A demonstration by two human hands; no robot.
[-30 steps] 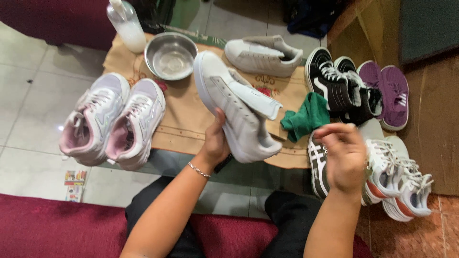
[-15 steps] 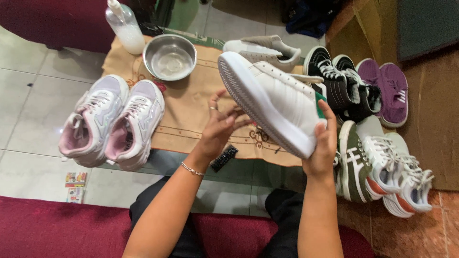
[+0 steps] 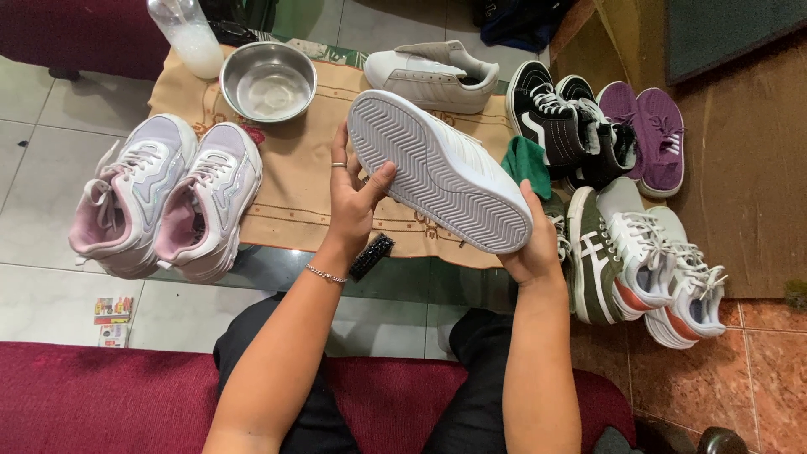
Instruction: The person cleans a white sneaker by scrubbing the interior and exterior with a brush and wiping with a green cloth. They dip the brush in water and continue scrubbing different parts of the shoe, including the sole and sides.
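Note:
I hold a white sneaker (image 3: 437, 172) between both hands, turned so its ribbed sole faces up at me. My left hand (image 3: 351, 197) grips its left end, thumb on the sole. My right hand (image 3: 536, 244) grips the right end from below. A green cloth (image 3: 527, 164) shows just behind the shoe, near my right hand. The matching white sneaker (image 3: 433, 76) lies on the beige mat (image 3: 294, 193) beyond. A small black brush (image 3: 371, 256) lies at the mat's near edge, under my left wrist.
A steel bowl (image 3: 267, 81) and a plastic bottle of white liquid (image 3: 187, 34) stand at the mat's far side. Pink-and-white sneakers (image 3: 164, 197) lie left. Black high-tops (image 3: 563, 126), purple shoes (image 3: 647, 134) and green-and-white sneakers (image 3: 639, 252) lie right. I sit on a maroon seat (image 3: 101, 395).
I lifted the white sneaker off the mat and turned it over, sole now up. My right hand left the shoes at right and took the shoe's end.

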